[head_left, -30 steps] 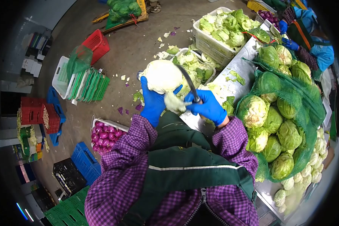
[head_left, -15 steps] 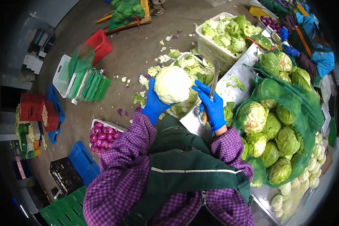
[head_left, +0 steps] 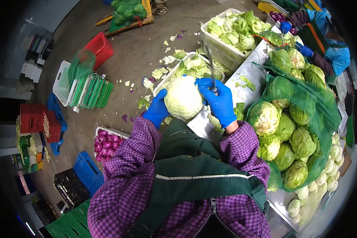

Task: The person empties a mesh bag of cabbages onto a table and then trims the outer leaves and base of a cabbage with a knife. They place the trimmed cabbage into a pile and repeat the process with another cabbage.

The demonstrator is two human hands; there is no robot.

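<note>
A pale, trimmed cabbage (head_left: 183, 99) is held up in front of my apron. My left hand (head_left: 156, 110), in a blue glove, grips its left side. In my right hand (head_left: 220, 102), also gloved in blue, is a knife (head_left: 211, 65) with its blade pointing up and away from me. The right fingertips touch the cabbage's upper right side, while the palm hides most of the knife handle. Below and beyond the cabbage stands a white crate (head_left: 166, 79) with loose leaves in it.
On the metal table (head_left: 248, 73) to my right, a green net bag (head_left: 325, 115) holds several cabbages. A crate (head_left: 222, 51) heaped with leaves stands ahead. Purple onions (head_left: 107, 143) fill a crate at left. Leaf scraps litter the floor. A co-worker's gloved hand (head_left: 304, 49) shows at upper right.
The cabbage has turned in my hands and come slightly lower. My right hand has moved left against it, with the knife swinging left too.
</note>
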